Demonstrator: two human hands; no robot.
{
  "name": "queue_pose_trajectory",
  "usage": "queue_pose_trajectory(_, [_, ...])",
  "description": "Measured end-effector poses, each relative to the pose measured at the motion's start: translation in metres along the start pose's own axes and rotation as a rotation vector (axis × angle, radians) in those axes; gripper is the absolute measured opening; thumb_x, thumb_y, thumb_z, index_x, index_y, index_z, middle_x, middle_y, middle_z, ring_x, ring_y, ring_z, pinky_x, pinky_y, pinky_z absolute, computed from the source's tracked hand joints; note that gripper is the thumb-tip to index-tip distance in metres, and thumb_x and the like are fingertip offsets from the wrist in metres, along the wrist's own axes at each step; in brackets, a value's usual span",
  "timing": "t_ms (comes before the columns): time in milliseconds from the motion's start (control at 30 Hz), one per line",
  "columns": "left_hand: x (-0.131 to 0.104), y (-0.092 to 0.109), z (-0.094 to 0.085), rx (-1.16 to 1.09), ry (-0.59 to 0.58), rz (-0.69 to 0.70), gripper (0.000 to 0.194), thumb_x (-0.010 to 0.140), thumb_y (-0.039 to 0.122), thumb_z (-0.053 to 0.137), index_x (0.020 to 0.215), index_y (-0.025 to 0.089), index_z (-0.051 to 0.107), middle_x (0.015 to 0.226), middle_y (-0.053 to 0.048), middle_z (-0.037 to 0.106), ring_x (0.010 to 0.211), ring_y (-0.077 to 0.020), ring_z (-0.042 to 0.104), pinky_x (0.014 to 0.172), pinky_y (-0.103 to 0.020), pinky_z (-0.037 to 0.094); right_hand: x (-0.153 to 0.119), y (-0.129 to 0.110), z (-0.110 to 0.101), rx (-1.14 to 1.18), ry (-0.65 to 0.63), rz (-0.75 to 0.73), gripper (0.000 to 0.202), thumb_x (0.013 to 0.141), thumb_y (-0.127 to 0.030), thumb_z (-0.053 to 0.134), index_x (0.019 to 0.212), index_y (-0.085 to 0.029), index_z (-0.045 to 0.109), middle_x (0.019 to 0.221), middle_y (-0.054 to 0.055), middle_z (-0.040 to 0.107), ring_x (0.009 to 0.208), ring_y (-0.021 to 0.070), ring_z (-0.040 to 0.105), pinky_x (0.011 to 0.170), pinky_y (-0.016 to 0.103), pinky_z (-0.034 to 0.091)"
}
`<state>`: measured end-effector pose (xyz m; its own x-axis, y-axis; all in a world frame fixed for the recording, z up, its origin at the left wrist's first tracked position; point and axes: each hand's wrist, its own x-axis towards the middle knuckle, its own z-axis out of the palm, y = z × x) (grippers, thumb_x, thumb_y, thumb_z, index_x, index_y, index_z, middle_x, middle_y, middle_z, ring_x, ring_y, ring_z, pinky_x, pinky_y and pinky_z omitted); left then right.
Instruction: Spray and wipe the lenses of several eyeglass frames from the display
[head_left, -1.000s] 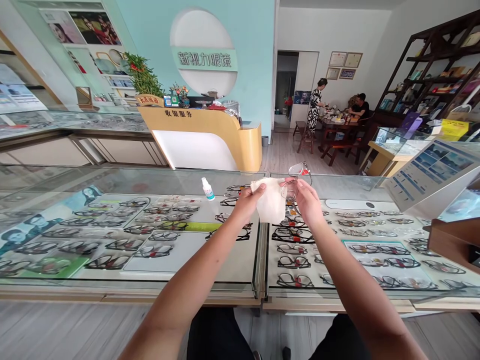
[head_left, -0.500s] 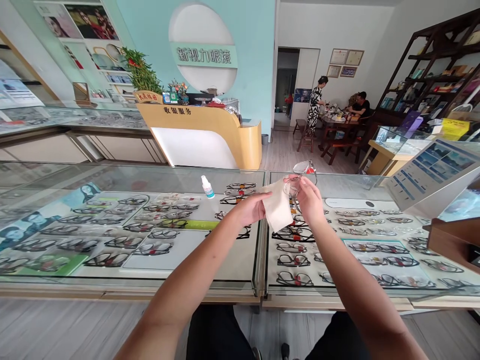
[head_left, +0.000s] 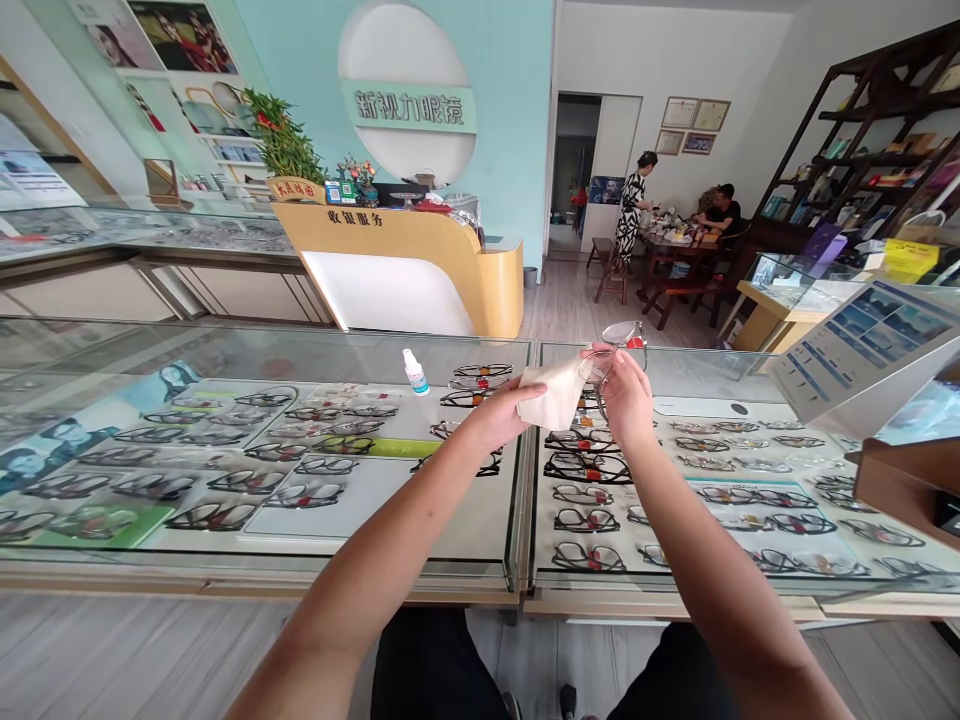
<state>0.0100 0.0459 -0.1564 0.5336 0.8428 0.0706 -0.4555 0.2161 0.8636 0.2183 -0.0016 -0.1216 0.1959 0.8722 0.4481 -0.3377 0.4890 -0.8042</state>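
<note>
My left hand (head_left: 504,412) is closed on a pale cloth (head_left: 553,396), its thumb lying on top. My right hand (head_left: 627,396) grips a pair of clear-lensed glasses (head_left: 624,336) that carries a red tag. The cloth's right edge meets the lower lens of these glasses, close to my right fingertips. Both hands are above the glass display counter (head_left: 465,530). A small white spray bottle (head_left: 415,373) with a blue label stands upright on the glass, to the left of my hands.
Rows of glasses (head_left: 589,467) lie under the counter glass. At the right are a tilted printed display board (head_left: 870,345) and a brown box (head_left: 907,490). Beyond stands a yellow cash desk (head_left: 495,290). Two people (head_left: 632,210) are at a far table.
My right hand and the glasses have shifted slightly right. The cloth, which hung down, is now bunched higher and reaches further toward the lens.
</note>
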Motion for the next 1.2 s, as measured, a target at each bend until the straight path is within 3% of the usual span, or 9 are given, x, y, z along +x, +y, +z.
queue_pose_trajectory(167, [0.002,0.003,-0.005,-0.086,0.032,0.044,0.04,0.079,0.027,0.097,0.116,0.017,0.086,0.135,-0.017,0.085,0.13,-0.0377,0.079,0.109,-0.046,0.063,0.0,-0.001,0.0,-0.002,0.054,0.005,0.033,0.095,-0.059,0.078,0.102,-0.028,0.078,0.119,0.009,0.085,0.117,0.0315,0.078,0.1,0.047,0.064])
queue_pose_trajectory(367, [0.004,0.004,-0.01,-0.13,0.095,0.052,0.046,0.08,0.022,0.096,0.125,0.016,0.084,0.137,-0.017,0.084,0.132,-0.0352,0.079,0.112,-0.043,0.064,0.0,0.0,-0.001,-0.016,0.052,0.043,0.033,0.096,-0.059,0.077,0.102,-0.027,0.079,0.116,0.009,0.084,0.111,0.0301,0.076,0.095,0.044,0.062])
queue_pose_trajectory(467, [0.002,0.009,-0.009,-0.131,0.133,0.058,0.045,0.081,0.025,0.098,0.123,0.015,0.084,0.137,-0.017,0.084,0.131,-0.034,0.08,0.111,-0.042,0.064,0.0,0.002,-0.002,-0.047,0.038,0.032,0.032,0.097,-0.058,0.076,0.099,-0.026,0.08,0.114,0.008,0.085,0.112,0.0305,0.076,0.101,0.045,0.06])
queue_pose_trajectory(633, [0.001,0.017,-0.005,-0.126,0.259,0.109,0.034,0.077,0.027,0.104,0.104,0.018,0.084,0.112,-0.01,0.089,0.107,-0.0268,0.084,0.093,-0.035,0.067,-0.003,0.003,-0.001,-0.255,0.013,-0.077,0.028,0.101,-0.054,0.071,0.099,-0.028,0.08,0.116,0.006,0.084,0.121,0.0305,0.071,0.117,0.047,0.052])
queue_pose_trajectory(767, [0.0,0.02,-0.001,-0.119,0.302,0.155,0.038,0.072,0.03,0.107,0.099,0.019,0.082,0.1,-0.005,0.088,0.091,-0.0215,0.083,0.085,-0.032,0.066,-0.008,0.003,-0.001,-0.365,0.022,-0.129,0.028,0.103,-0.054,0.068,0.106,-0.03,0.08,0.124,0.008,0.082,0.129,0.0325,0.067,0.113,0.048,0.053])
queue_pose_trajectory(933, [-0.004,0.027,0.006,-0.082,0.321,0.19,0.039,0.069,0.033,0.106,0.095,0.019,0.081,0.098,-0.004,0.087,0.089,-0.0204,0.08,0.083,-0.032,0.063,-0.012,-0.002,0.001,-0.396,0.044,-0.187,0.026,0.104,-0.053,0.068,0.107,-0.031,0.082,0.126,0.008,0.083,0.13,0.0348,0.065,0.111,0.05,0.053])
queue_pose_trajectory(1000, [-0.005,0.029,0.008,-0.038,0.305,0.212,0.039,0.069,0.035,0.105,0.096,0.019,0.082,0.096,-0.004,0.086,0.088,-0.0213,0.079,0.081,-0.032,0.061,-0.014,-0.007,0.004,-0.375,-0.067,-0.164,0.028,0.103,-0.056,0.07,0.106,-0.032,0.084,0.121,0.007,0.084,0.125,0.0348,0.068,0.113,0.05,0.052])
queue_pose_trajectory(1133, [-0.009,0.031,0.01,0.018,0.244,0.257,0.042,0.069,0.039,0.104,0.099,0.019,0.083,0.098,-0.005,0.085,0.087,-0.0226,0.078,0.082,-0.034,0.058,-0.022,-0.014,0.015,-0.307,-0.434,0.029,0.04,0.104,-0.066,0.07,0.103,-0.031,0.088,0.107,0.006,0.085,0.107,0.0327,0.074,0.107,0.048,0.054])
queue_pose_trajectory(1200, [-0.012,0.032,0.012,0.055,0.181,0.249,0.043,0.074,0.045,0.102,0.101,0.019,0.082,0.094,-0.005,0.084,0.078,-0.0216,0.075,0.076,-0.035,0.057,-0.025,-0.012,0.018,-0.339,-0.531,0.059,0.043,0.105,-0.068,0.069,0.104,-0.03,0.088,0.107,0.006,0.085,0.108,0.0326,0.073,0.107,0.049,0.053])
